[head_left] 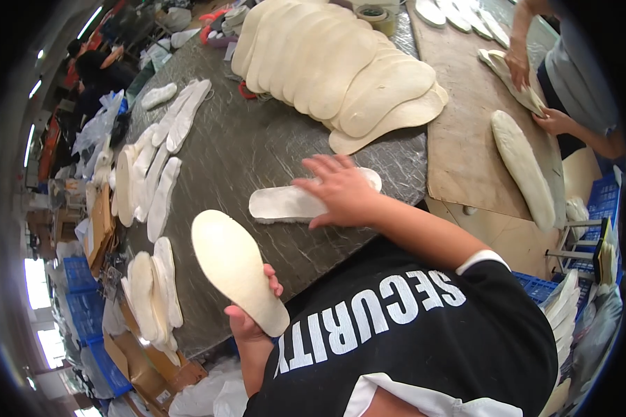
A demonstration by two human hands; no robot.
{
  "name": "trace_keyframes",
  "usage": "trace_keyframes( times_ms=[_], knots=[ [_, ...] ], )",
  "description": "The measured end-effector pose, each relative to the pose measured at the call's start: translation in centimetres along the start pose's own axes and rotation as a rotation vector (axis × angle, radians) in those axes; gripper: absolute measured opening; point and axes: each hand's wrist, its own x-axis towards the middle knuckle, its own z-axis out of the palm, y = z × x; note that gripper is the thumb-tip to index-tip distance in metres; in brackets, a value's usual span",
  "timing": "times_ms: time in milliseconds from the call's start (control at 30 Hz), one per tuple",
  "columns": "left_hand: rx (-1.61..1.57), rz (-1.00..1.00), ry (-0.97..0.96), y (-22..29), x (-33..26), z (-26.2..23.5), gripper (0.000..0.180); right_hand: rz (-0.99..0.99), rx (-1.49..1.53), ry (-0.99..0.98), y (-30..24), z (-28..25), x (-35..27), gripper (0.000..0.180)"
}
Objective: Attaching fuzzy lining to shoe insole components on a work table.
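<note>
A cream shoe insole [229, 257] is tilted up in my left hand [247, 325], whose thumb and fingers grip it by its narrow end. My right hand [344, 191] is over a white insole [285, 203] that lies flat on the dark table. The right fingers are spread, slightly blurred, and cover the middle of that insole; whether they press on it I cannot tell. Beyond my right hand, a large fanned stack of cream insoles [313, 59] spreads over the far part of the table.
Several white insoles [163, 198] lie in rows along the table's left edge, with another pile [153, 292] nearer. Rolls of tape [374, 15] stand behind the stack. At right, a co-worker's hands [520, 69] handle an insole on a brown-topped table [459, 146]. Blue crates [83, 306] stand at left.
</note>
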Motion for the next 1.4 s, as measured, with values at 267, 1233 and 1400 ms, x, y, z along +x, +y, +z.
trace_keyframes(
  times_ms=[267,1233,1400],
  knots=[
    [0.414,0.129,0.143,2.5,-2.5,0.6,0.098,-0.328,-0.056,-0.416,-5.2,2.0,0.3,0.075],
    [1.377,0.084,-0.201,2.9,6.4,1.9,0.082,0.359,0.278,0.358,2.1,-0.7,-8.5,0.025],
    [1.535,0.058,-0.355,2.0,8.4,2.6,0.077,0.369,0.207,0.328,1.8,0.5,-9.2,0.031]
  ],
)
